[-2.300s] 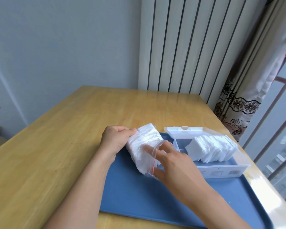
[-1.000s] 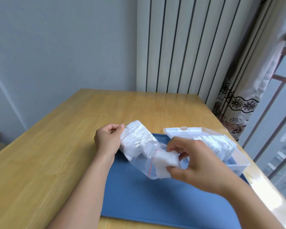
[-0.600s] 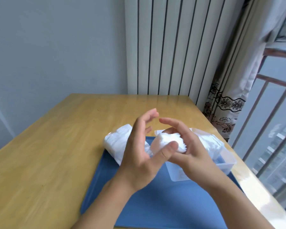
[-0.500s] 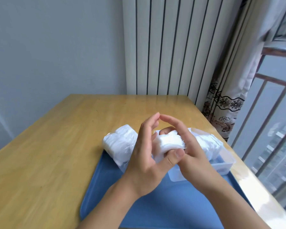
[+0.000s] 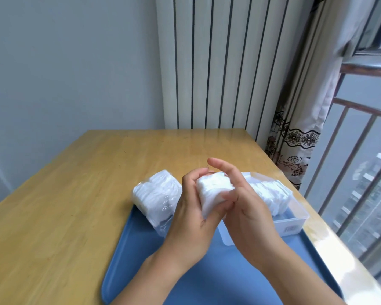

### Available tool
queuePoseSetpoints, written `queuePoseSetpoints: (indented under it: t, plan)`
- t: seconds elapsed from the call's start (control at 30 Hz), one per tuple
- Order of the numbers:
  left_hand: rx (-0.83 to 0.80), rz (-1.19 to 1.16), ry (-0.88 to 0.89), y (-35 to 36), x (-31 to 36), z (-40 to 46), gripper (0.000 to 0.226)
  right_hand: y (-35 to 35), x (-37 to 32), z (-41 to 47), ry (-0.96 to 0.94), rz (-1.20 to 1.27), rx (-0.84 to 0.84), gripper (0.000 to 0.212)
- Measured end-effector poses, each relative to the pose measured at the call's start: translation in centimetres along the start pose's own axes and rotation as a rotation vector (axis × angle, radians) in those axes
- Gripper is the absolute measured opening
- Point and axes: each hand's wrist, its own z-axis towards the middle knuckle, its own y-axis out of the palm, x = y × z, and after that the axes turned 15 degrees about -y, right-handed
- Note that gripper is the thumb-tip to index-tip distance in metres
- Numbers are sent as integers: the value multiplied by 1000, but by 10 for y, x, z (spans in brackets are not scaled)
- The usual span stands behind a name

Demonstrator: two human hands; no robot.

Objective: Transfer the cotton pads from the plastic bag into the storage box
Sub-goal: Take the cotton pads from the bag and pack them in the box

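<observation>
Both hands meet over the middle of the blue tray (image 5: 207, 280), holding a small stack of cotton pads (image 5: 213, 190) between them. Left hand (image 5: 191, 219) has its fingers curled round the stack's left side, thumb under the near edge. Right hand (image 5: 244, 210) presses from the right with thumb on the near corner; its index finger sticks up straight and free. Likely squaring the stack so it drops into the box as one block, not loose.

The stack is lifted off the tray, between the palms, just near-left of the storage box (image 5: 295, 219). The box sits on the tray's right side, open, with a row of pads (image 5: 271, 194) already standing in its far part; the near part looks free, partly hidden by the right hand.

The plastic bag (image 5: 156, 194) lies on the tray's far-left corner, left of the hands, let go, still bulging with pads. Probably parked there to free both hands. Tray rests on the wooden desk (image 5: 64, 205). So part done: more to move.
</observation>
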Motion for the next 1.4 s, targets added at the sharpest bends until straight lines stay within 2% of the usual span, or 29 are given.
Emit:
queuePoseSetpoints:
  t: [0.07,0.2,0.33,0.4,0.43,0.53,0.73,0.8,0.87,1.0,1.1,1.17,1.23,1.3,1.4]
  plan:
    - [47,15,-17,-1,-1,1,45,-1,-2,0,-6,-54,-58,53]
    - [73,-1,-42,-5,-5,8,47,-5,-1,-3,-27,-280,-218,56]
    - [25,-46,-41,-7,-5,10,39,-9,1,-6,-231,-785,-265,56]
    - [84,5,-15,-8,-3,12,48,-7,0,-6,-311,-933,-268,60]
    - [72,-11,-22,-8,-4,12,45,-6,0,-6,-339,-955,-256,64]
    - [-32,-168,-74,-7,-2,12,17,-7,0,-6,-412,-984,-252,71]
    - [-91,-184,-106,-4,1,9,17,-11,-3,-4,-339,-1082,-443,71]
    - [-86,-195,-126,-3,0,9,17,-15,-3,-3,-323,-1050,-449,66]
    - [-69,-234,-162,-4,-1,10,20,-19,-8,2,-320,-974,-426,55]
    - [5,-147,-176,-5,-2,8,48,-38,-17,13,-230,-837,-358,20]
    - [20,-106,-154,-5,-1,7,60,-52,-21,20,-134,-680,-131,11]
    - [96,7,-44,-7,-3,8,57,-61,-27,25,-88,-546,124,13]
    - [158,126,102,-8,-4,9,44,-70,-29,29,-48,-517,299,17]
    - [163,203,207,-7,-6,9,30,-73,-26,30,26,-551,299,20]
    - [55,304,277,-3,-11,7,18,-63,-17,27,178,-612,149,15]
